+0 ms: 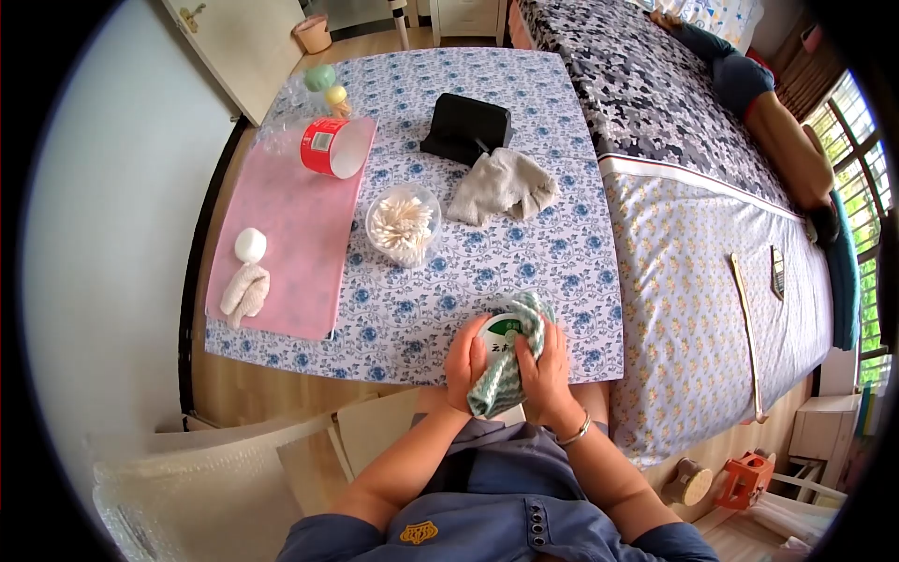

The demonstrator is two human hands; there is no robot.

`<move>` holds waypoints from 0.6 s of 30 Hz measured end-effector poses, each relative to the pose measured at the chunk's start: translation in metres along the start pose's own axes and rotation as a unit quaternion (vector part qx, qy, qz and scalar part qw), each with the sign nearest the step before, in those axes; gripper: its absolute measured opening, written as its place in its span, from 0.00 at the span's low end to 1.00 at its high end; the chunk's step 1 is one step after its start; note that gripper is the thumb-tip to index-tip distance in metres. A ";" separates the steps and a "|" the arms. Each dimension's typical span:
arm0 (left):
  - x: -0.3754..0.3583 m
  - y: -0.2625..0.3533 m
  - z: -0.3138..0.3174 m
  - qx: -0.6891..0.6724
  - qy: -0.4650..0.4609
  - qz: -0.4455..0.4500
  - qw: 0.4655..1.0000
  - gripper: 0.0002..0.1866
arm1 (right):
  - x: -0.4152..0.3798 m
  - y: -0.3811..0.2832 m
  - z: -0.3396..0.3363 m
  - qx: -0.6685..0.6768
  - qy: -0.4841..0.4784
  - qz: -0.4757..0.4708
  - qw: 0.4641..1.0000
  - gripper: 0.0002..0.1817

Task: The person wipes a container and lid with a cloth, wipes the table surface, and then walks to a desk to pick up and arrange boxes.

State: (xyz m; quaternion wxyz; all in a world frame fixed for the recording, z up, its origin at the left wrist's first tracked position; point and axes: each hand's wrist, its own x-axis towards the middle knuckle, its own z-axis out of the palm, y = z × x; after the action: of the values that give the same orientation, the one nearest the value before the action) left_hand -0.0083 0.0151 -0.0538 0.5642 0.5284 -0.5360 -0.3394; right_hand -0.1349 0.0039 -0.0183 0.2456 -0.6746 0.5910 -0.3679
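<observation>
At the table's near edge, my left hand [465,361] grips the side of a white round container [496,339] with a green label and dark printed characters. My right hand [543,367] is closed on a green-and-white striped cloth [530,311], which lies over the right part of the container and hangs down below it. The fingers of both hands are bent, and the container's underside is hidden. Farther up the table are a clear tub of cotton swabs [403,225] and a crumpled grey cloth [506,187].
A pink mat [290,206] carries a rolled beige cloth [245,293], a white round object [250,245] and a red-and-white paper tub [323,148]. A black stand [466,127] is at the back. On the right, a person's leg [791,150] rests on the bed [684,234].
</observation>
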 end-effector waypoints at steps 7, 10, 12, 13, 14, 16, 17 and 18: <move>0.003 0.008 -0.003 -0.005 -0.017 -0.011 1.000 0.14 | -0.023 -0.005 0.001 0.052 0.026 0.028 0.998 0.29; 0.006 0.016 -0.001 -0.119 -0.039 -0.138 0.982 0.14 | -0.022 -0.001 0.005 0.084 0.033 0.048 0.995 0.28; 0.008 0.023 0.006 -0.134 -0.022 -0.132 0.982 0.14 | -0.022 0.004 0.007 0.202 0.024 0.094 0.974 0.26; 0.010 0.026 0.009 -0.152 -0.005 -0.125 0.980 0.15 | -0.019 0.004 0.007 0.315 0.015 0.138 0.939 0.25; 0.010 0.030 0.009 -0.138 -0.007 -0.140 0.980 0.16 | -0.016 -0.002 0.003 0.351 0.022 0.116 0.929 0.22; 0.013 0.043 0.006 -0.199 -0.023 -0.202 0.959 0.17 | -0.011 -0.012 -0.015 0.390 -0.006 0.137 0.911 0.21; 0.014 0.050 0.004 -0.260 -0.039 -0.265 0.928 0.17 | -0.011 -0.017 -0.024 0.426 -0.033 0.158 0.890 0.21; 0.014 0.058 0.004 -0.332 -0.040 -0.291 0.897 0.18 | -0.011 -0.023 -0.031 0.422 -0.040 0.163 0.891 0.19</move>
State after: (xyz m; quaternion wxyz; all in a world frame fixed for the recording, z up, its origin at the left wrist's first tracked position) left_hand -0.0206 0.0133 0.0049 0.5609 0.4291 -0.2369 -0.6672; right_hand -0.1455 0.0217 0.0160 0.5871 -0.4163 0.4710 -0.5101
